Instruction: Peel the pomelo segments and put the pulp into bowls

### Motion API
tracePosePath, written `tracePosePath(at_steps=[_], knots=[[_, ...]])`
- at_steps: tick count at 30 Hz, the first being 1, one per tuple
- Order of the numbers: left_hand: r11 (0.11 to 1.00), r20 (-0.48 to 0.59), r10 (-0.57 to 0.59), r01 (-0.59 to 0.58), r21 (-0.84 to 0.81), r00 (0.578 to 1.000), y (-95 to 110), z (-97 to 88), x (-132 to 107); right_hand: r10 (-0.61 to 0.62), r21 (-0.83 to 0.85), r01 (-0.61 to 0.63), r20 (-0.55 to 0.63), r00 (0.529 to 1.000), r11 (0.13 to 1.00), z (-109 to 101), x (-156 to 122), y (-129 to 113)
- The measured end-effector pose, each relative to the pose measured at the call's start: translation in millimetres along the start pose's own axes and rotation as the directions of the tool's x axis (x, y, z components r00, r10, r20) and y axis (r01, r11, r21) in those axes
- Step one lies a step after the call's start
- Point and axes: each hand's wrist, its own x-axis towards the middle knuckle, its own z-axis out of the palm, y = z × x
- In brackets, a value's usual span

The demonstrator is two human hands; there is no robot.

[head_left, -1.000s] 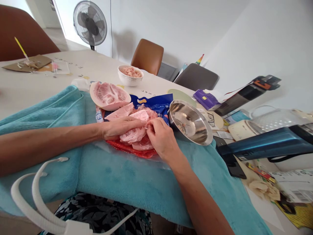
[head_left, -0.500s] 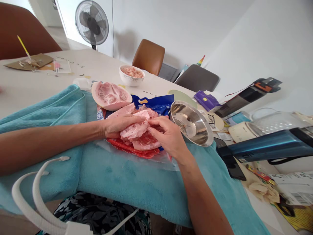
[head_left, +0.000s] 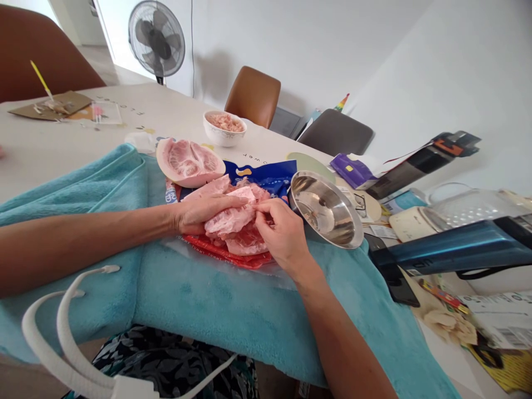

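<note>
My left hand wraps round a pink pomelo segment over a pile of pink pomelo pieces. My right hand pinches the segment's skin at its right end, fingers closed. The pile lies on a blue and red plastic bag spread on a turquoise towel. A hollowed pomelo rind half sits just behind the pile.
A steel bowl tilts to the right of my hands. A white bowl of pomelo flesh stands farther back on the white table. Clutter, a blue bottle and papers fill the right side. Chairs and a fan stand behind.
My right hand swung outward with fingers loosened half a second ago, and has come back to pinch the segment. The left hand has stayed on the segment.
</note>
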Motion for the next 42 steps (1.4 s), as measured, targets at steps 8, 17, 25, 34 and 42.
tracePosePath(at_steps=[8,17,25,34,42], knots=[[0.999,0.089,0.038,-0.04,0.024,0.995,0,-5.1,2,0.247,0.22,-0.238,-0.014,0.969,0.946,-9,2,-6],[0.999,0.039,0.024,-0.025,0.019,0.999,4,2.3,-1,0.092,0.222,-0.105,0.069,0.993,0.969,-13,3,1],[0.999,-0.024,0.043,-0.044,-0.03,0.999,1,2.6,-2,-0.167,-0.08,0.163,-0.05,0.985,0.983,-2,1,6],[0.998,-0.008,0.043,-0.043,-0.053,0.999,1,2.5,0,0.066,-0.083,-0.077,-0.136,0.989,0.994,-8,2,7],[0.999,0.174,-0.031,0.026,0.028,0.984,2,-12.6,11,-0.107,-0.104,0.091,-0.162,0.981,0.99,-10,2,0]])
